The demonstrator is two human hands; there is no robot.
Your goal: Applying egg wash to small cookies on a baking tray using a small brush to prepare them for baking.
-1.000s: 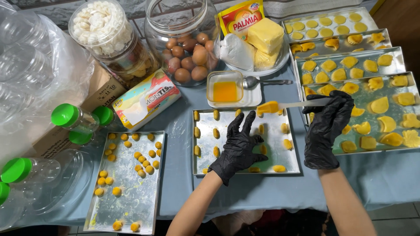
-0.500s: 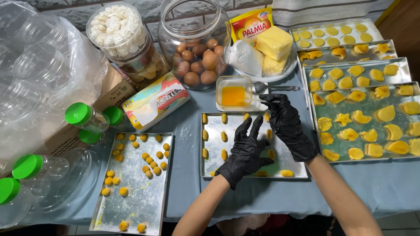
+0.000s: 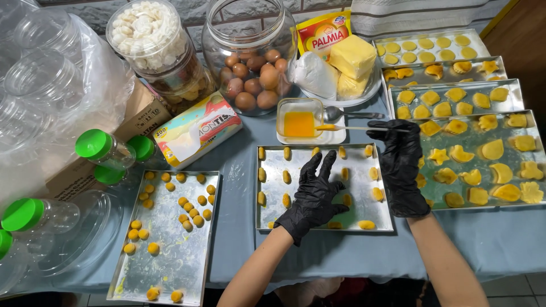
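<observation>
Head view, looking down on counter [image 3: 239, 170] under blue cloth. Left hand [image 3: 314, 196], black-gloved, fingers spread wide, pressed flat on middle tray [image 3: 273, 224], holding nothing. Small yellow dough pieces [image 3: 286, 200] around that hand, in rows along tray edges. Right hand [image 3: 401, 165], also gloved, at 3 o'clock from left hand, over seam between middle tray and right tray [image 3: 449, 213]; grip pinched narrow on brush [image 3: 364, 128]. Brush lying level, pointing toward 9 o'clock, yellow tip resting at rim of yolk dish [image 3: 300, 119]. Dish at 12 o'clock from middle tray, holding orange liquid, with spoon [image 3: 341, 114] just beside it. Right tray filled with flat yellow cut-out cookies [image 3: 492, 149]; three more such trays stacked stepwise toward 12 o'clock. Left tray [image 3: 165, 267] at 9 o'clock from middle tray, scattered with small round yellow balls. Egg jar [image 3: 250, 57] at 12 o'clock, snack jar [image 3: 153, 45] at 11 o'clock, butter blocks [image 3: 352, 57] on plate at 1 o'clock. Tissue pack [image 3: 196, 133] between jars and trays. Green-lidded jars [image 3: 105, 149] and clear plastic containers at 9 o'clock.
</observation>
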